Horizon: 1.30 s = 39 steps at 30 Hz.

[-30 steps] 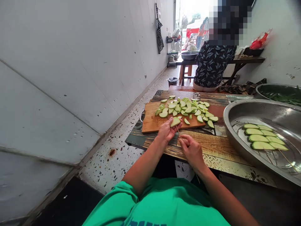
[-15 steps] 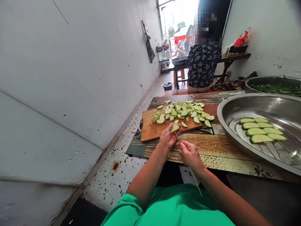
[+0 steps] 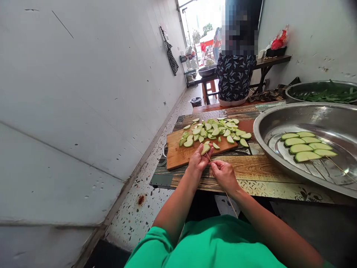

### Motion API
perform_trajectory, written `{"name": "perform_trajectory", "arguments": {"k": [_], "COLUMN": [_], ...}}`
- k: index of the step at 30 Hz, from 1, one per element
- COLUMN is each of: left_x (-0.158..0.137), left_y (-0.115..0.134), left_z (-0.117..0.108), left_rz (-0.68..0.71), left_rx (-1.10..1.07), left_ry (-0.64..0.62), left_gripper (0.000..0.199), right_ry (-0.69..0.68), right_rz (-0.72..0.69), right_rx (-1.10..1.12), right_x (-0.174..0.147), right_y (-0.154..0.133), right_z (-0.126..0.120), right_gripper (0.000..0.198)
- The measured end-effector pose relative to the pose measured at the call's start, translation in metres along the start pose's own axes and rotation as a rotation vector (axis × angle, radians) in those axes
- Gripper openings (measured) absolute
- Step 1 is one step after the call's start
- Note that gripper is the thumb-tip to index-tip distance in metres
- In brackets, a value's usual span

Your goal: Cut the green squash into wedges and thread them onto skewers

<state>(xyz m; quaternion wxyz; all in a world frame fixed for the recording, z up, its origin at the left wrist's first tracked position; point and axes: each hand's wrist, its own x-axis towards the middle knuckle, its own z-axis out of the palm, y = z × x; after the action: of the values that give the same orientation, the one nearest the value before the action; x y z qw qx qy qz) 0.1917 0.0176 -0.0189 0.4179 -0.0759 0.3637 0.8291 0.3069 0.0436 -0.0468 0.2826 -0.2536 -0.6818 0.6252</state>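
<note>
My left hand is closed on a pale green half-moon zucchini slice, held by its edges between thumb and fingers. Pinched in my right hand is a long thin wooden skewer; its upper end meets the lower edge of the slice. How deep the tip sits inside I cannot tell. Just beyond my hands, a wooden cutting board carries a heap of cut zucchini slices, some spilling off its right side. Rows of skewered zucchini slices lie in the wide metal basin on the right.
Behind that basin stands another metal basin with green leaves. The patterned table runs beneath my hands. A person in a dark printed top sits ahead with their back to me. A white wall rises on the left.
The view has shifted slightly. My hands keep nearly the same pose, with the skewer still against the slice in my left hand.
</note>
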Motion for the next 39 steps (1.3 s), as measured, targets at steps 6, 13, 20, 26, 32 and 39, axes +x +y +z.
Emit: {"name": "perform_trajectory", "arguments": {"k": [6, 13, 20, 26, 32, 39], "left_x": [0.001, -0.011, -0.013, -0.013, -0.018, -0.020], "left_y": [0.000, 0.008, 0.001, 0.000, 0.001, 0.002], "left_z": [-0.002, 0.001, 0.007, 0.005, 0.007, 0.005], "left_rz": [-0.016, -0.081, 0.069, 0.083, 0.062, 0.088], "left_rx": [-0.009, -0.042, -0.121, -0.136, -0.157, -0.149], "left_ry": [-0.021, -0.134, -0.140, -0.202, -0.164, -0.201], "left_gripper": [0.014, 0.031, 0.021, 0.027, 0.031, 0.031], "right_ry": [0.069, -0.130, -0.103, -0.110, -0.136, -0.150], "right_rz": [-0.216, 0.020, 0.033, 0.042, 0.027, 0.050], "right_rx": [-0.402, 0.155, 0.171, 0.118, 0.054, 0.061], "right_x": [-0.002, 0.000, -0.002, -0.009, -0.016, -0.023], "right_y": [0.001, 0.009, 0.011, 0.004, -0.004, -0.002], "right_z": [-0.003, -0.006, -0.004, -0.005, -0.007, -0.004], "right_gripper": [0.029, 0.033, 0.042, 0.056, 0.059, 0.065]}}
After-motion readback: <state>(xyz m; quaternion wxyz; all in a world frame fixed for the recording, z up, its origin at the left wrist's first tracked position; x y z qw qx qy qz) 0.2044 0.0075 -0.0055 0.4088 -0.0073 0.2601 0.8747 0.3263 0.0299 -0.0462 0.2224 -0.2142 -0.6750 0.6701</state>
